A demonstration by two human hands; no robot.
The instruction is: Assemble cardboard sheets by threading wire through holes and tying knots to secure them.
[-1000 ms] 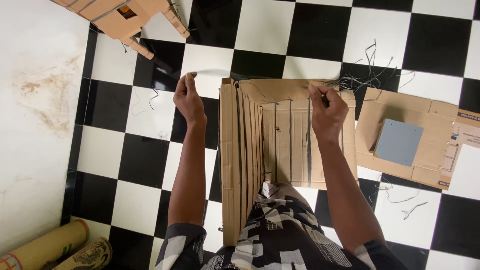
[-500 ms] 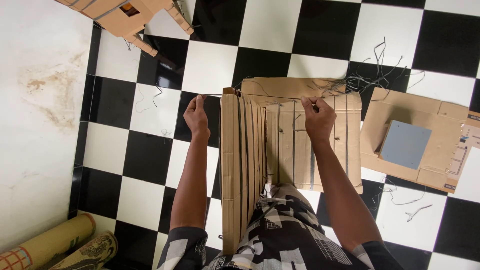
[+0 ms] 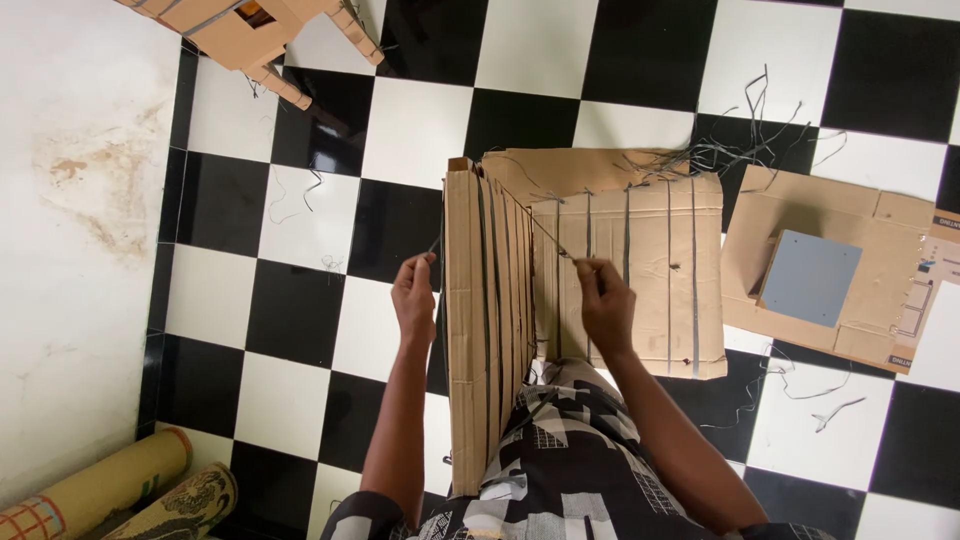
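A stack of brown cardboard panels point(image 3: 487, 320) stands on edge between my arms, joined to a flat cardboard sheet point(image 3: 650, 270) crossed by dark grey strings. My left hand point(image 3: 415, 300) is closed on a thin grey string point(image 3: 436, 243) just left of the upright panels. My right hand point(image 3: 603, 305) pinches another length of string point(image 3: 535, 225), drawn taut and slanting up to the top of the panels. Both hands are level with the middle of the cardboard. My patterned black-and-white clothing point(image 3: 560, 470) shows below.
The floor is black and white checked tile point(image 3: 420, 120). A flattened cardboard box point(image 3: 850, 270) with a grey square on it lies to the right. Loose string scraps point(image 3: 750, 130) lie scattered. A cardboard structure point(image 3: 250, 35) sits top left, rolled mats point(image 3: 110, 495) bottom left by a white wall.
Both hands have come down from the top edge of the cardboard toward me, drawing the strings along with them. The view has shifted slightly.
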